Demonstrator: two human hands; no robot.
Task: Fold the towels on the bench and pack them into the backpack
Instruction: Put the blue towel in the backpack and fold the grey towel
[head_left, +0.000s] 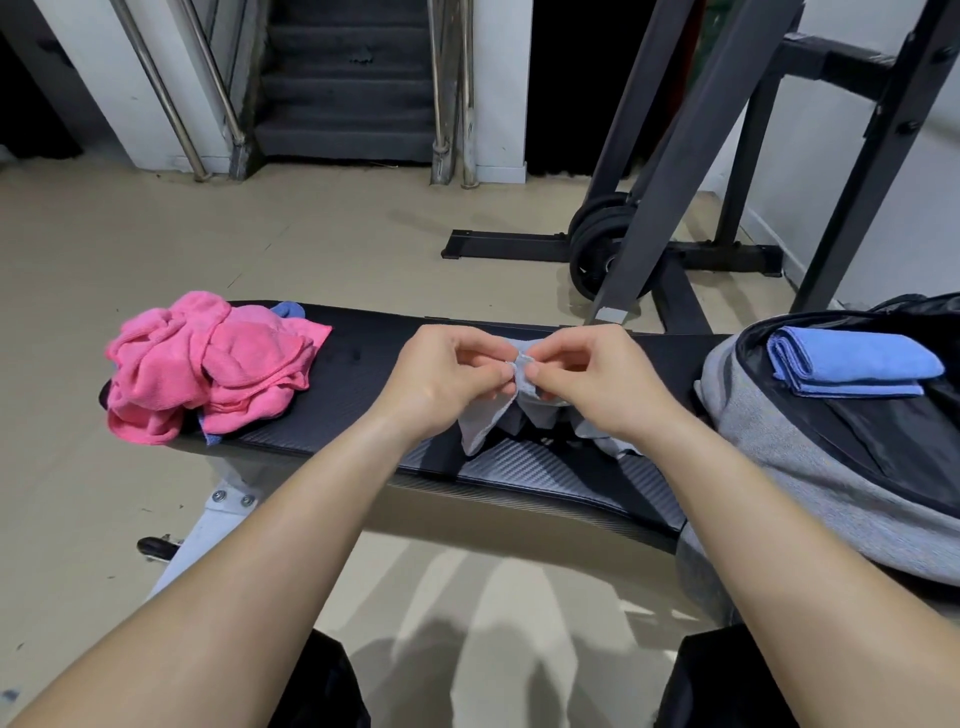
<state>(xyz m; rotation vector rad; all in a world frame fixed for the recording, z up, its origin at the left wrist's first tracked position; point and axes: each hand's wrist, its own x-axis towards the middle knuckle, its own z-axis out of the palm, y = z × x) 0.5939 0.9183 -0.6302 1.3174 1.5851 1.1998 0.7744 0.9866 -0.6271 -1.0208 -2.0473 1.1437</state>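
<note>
At the left end of the counter (363, 358) lies a crumpled heap of pink towels (208, 369), unfolded, with a bit of blue cloth (289, 310) peeking out from behind it and another blue corner showing under its near edge. How many pieces are tangled in that heap is hard to tell from this angle; it looks like at least two pink ones and one blue.

In the middle, the left hand (441, 379) and the right hand (597, 387) meet above the counter, both at work on a grey towel (480, 423). The left fingers (488, 373) and the right fingers (540, 371) are curled in and pinch the same small stretch of the towel's top edge, nearly touching each other, while the rest of the cloth hangs down in loose folds to the counter. I judge this to be the start of a fold: an edge or corner is being found, and the towel is not yet spread or halved.

At the right end the grey backpack (769, 447) lies open on the counter, and a folded blue towel (852, 364) already rests inside its mouth.

So one towel is packed, one is in hand and unfolded, and the heap on the left is untouched. Most of the task lies ahead.
</note>
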